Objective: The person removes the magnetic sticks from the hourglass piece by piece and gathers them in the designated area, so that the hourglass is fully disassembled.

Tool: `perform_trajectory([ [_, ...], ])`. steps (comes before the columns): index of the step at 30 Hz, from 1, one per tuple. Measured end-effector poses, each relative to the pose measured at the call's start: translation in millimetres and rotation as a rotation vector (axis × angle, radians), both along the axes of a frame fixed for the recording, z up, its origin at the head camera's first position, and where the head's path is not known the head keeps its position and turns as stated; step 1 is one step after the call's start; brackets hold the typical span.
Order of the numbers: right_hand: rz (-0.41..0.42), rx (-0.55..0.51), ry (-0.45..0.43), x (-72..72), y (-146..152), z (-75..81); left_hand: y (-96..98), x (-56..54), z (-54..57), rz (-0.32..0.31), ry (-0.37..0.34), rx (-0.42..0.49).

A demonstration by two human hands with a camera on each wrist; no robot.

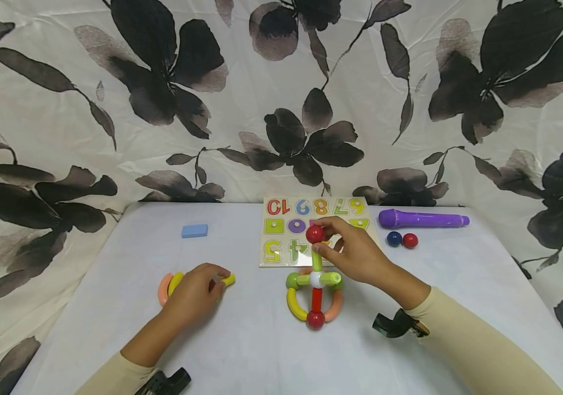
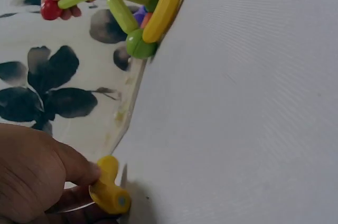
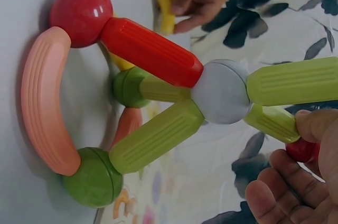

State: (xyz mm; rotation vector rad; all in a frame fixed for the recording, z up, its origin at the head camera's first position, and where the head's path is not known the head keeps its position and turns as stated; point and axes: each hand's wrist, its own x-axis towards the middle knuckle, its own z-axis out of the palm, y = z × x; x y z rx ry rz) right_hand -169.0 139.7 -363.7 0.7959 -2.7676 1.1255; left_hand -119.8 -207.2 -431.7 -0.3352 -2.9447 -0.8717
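A ball-and-stick toy frame stands on the table, with curved yellow and salmon sticks (image 3: 45, 102) forming its base ring. Straight sticks rise from the ring to a white ball (image 1: 316, 280). Thumb and fingers of my right hand (image 1: 360, 252) pinch a red ball (image 1: 315, 234) at the top of an upright lime stick (image 1: 317, 260). On the left, my left hand (image 1: 194, 296) holds short yellow sticks (image 2: 110, 187) between thumb and fingers, close over the table. Beside that hand lie a curved salmon stick (image 1: 164, 289) and a curved yellow one (image 1: 175, 282), partly hidden by it.
Behind the frame lies a number puzzle board (image 1: 273, 260). At the back right are a purple toy microphone (image 1: 424, 219), a dark blue ball (image 1: 394, 238) and a loose red ball (image 1: 410, 240). A blue block (image 1: 194, 231) lies at the back left. Floral cloth (image 1: 281, 82) hangs behind the table.
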Motion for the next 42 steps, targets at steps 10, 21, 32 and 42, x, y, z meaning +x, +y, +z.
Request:
perform_trajectory([
  [10,0.006,-0.012,-0.003,0.4,1,-0.4,-1.3,3.1,0.7,0.002,-0.015,-0.123],
  [21,0.010,-0.011,0.000,-0.2,2,-0.6,-22.5,-7.4,4.7,-0.277,0.016,-0.332],
  [32,0.017,-0.019,-0.001,-1.2,1,-0.6,-36.8,-15.5,0.2,-0.322,-0.068,-0.308],
  [42,0.012,-0.012,-0.007,-0.7,1,-0.8,-52.1,-14.3,3.2,-0.286,-0.058,-0.334],
])
